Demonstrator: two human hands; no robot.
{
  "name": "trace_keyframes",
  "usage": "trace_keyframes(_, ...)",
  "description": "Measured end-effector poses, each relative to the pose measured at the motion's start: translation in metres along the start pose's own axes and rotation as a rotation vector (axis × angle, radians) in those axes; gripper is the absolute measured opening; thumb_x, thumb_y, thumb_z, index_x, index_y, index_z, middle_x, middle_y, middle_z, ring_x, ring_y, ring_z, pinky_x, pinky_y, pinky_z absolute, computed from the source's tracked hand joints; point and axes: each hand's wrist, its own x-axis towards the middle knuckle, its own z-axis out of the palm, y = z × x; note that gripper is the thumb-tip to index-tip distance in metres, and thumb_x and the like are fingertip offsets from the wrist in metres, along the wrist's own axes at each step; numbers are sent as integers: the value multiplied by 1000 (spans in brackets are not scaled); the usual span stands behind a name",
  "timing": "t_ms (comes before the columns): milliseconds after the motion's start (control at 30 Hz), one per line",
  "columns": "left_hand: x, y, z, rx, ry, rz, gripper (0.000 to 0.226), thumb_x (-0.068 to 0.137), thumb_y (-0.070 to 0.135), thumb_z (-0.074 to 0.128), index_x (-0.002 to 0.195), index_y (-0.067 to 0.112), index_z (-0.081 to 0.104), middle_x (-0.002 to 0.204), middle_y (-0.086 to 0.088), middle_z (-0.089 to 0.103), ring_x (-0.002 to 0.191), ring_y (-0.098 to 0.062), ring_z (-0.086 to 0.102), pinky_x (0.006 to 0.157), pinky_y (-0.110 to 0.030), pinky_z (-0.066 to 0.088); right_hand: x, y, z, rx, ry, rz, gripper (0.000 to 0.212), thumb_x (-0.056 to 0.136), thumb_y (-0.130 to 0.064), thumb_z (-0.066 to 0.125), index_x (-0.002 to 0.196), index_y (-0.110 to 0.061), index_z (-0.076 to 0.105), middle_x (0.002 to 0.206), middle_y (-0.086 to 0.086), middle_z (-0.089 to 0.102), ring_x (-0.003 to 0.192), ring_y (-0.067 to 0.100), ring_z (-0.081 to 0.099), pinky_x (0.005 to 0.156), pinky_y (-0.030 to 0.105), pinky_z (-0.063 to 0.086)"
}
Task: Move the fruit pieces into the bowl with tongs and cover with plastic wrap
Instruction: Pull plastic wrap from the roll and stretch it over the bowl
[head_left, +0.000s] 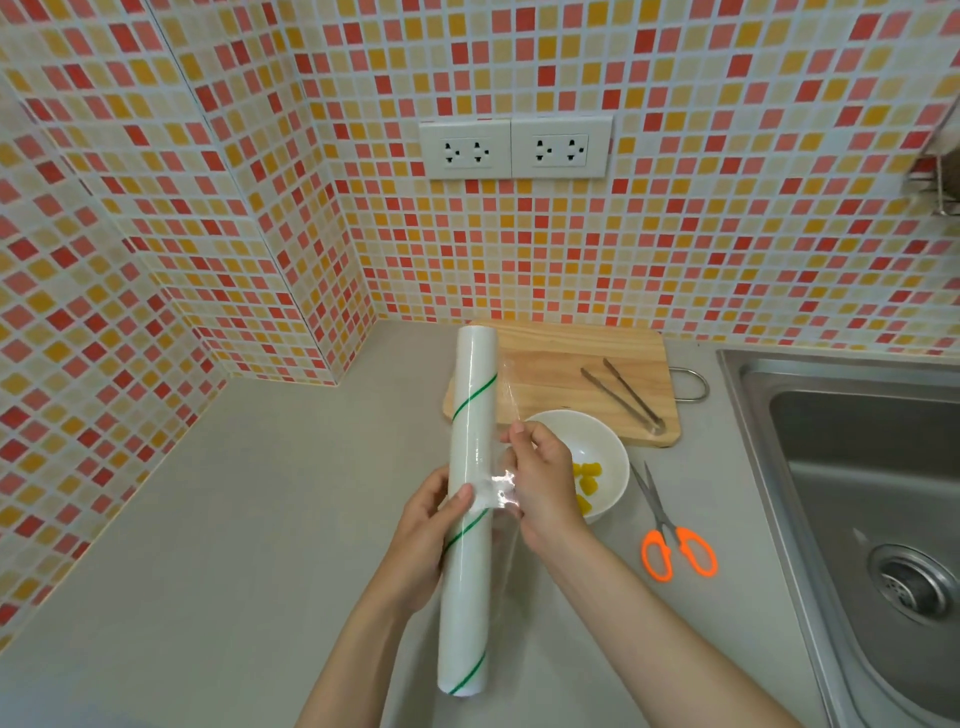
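Note:
A long white roll of plastic wrap (470, 499) with green stripes is held lengthwise over the counter. My left hand (426, 530) grips the roll from the left, thumb on top. My right hand (540, 478) pinches the loose clear film edge (501, 488) pulled a little off the roll's right side. Behind my right hand stands a white bowl (597, 441) holding yellow fruit pieces (589, 478), partly hidden by the hand. Metal tongs (623, 395) lie on the wooden cutting board (545, 358) beyond the bowl.
Orange-handled scissors (670, 535) lie on the grey counter (234, 519) right of the bowl. A steel sink (857, 493) fills the right side. Tiled walls (675, 249) with two sockets (514, 148) close off the back and left.

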Motion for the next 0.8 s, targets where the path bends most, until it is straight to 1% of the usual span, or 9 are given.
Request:
trace_keyframes(100,0,3,2,-62,-2,-33,37,77,26,66,113,18,60,95,-6,72,73,-21,70,62,-30,57,1,4,1,-113,141,-157,27,95,-18,44,69,-18,52,50,-1,41,40,6,38,45,22,36)
trace_keyframes(233,0,6,5,-112,26,-40,40,72,23,71,111,20,58,89,-7,73,63,-19,67,55,-31,56,0,1,1,-130,206,-279,26,94,-23,46,70,-21,54,47,-4,40,43,11,35,49,26,33)
trace_keyframes(333,3,7,9,-76,82,-5,44,68,20,74,109,20,57,85,0,73,65,-14,68,58,-31,57,-3,-7,2,-140,214,-397,24,94,-27,46,73,-22,56,37,-10,35,38,7,28,43,21,27)
trace_keyframes(433,9,12,9,-20,95,26,44,65,17,75,106,17,60,78,7,70,70,-9,67,73,-35,60,-4,-17,-1,-189,229,-496,23,94,-28,46,74,-25,58,38,-12,39,42,7,30,44,23,27)
trace_keyframes(500,11,17,8,-4,31,5,42,66,17,76,105,15,63,87,1,74,79,-15,71,74,-38,60,-2,-23,-5,-203,218,-497,24,94,-29,46,73,-27,58,39,-12,38,43,11,31,48,26,28)
trace_keyframes(567,13,22,10,19,-18,-4,44,68,20,76,109,13,62,94,-5,76,86,-20,73,70,-34,59,3,-28,-11,-220,224,-486,24,94,-25,48,72,-27,59,39,-12,38,45,16,32,51,29,29)
trace_keyframes(633,16,26,15,53,-31,13,45,70,26,77,110,14,60,96,-2,76,82,-17,71,66,-29,58,9,-32,-18,-234,248,-473,24,93,-23,48,72,-27,60,39,-13,43,45,17,34,52,29,31)
trace_keyframes(733,20,30,29,29,-37,2,46,70,41,69,107,19,56,79,5,76,63,-9,67,56,-24,55,16,-36,-30,-237,284,-447,24,93,-23,48,72,-26,60,38,-10,38,41,12,31,48,26,28)
trace_keyframes(800,23,31,36,-11,-64,-18,52,70,47,62,116,26,51,67,5,71,58,-10,65,52,-25,54,22,-38,-40,-257,314,-437,24,93,-20,48,73,-25,60,38,-11,39,38,7,30,47,25,28)
